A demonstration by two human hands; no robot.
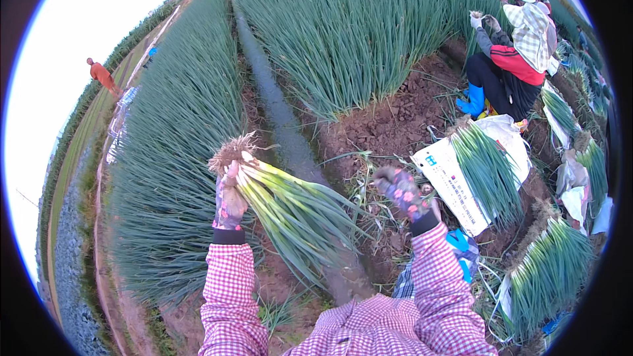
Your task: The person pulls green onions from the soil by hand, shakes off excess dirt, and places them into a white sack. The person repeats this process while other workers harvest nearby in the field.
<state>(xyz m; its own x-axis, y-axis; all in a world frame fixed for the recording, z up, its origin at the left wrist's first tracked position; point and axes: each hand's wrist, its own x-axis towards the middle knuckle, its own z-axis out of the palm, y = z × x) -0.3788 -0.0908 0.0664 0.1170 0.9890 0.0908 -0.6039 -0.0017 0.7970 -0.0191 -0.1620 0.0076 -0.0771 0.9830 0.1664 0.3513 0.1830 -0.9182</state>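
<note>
My left hand (230, 200), in a floral glove, grips a bunch of green onions (292, 207) just below the roots. The tangled brown roots (235, 152) point up, and the green leaves fan down to the right over a water furrow (277, 104). My right hand (403, 192), in a dark floral glove, is raised apart from the bunch, above cut soil strewn with leaf scraps. It is blurred, its fingers look curled, and whether it holds anything small is unclear.
Standing green onions (346, 24) fill both beds beside the furrow. To the right, harvested bundles (487, 173) lie on a printed white sack (455, 188), with another pile (549, 267) nearer me. A crouching co-worker (514, 59) handles onions; a person in orange (102, 76) is far left.
</note>
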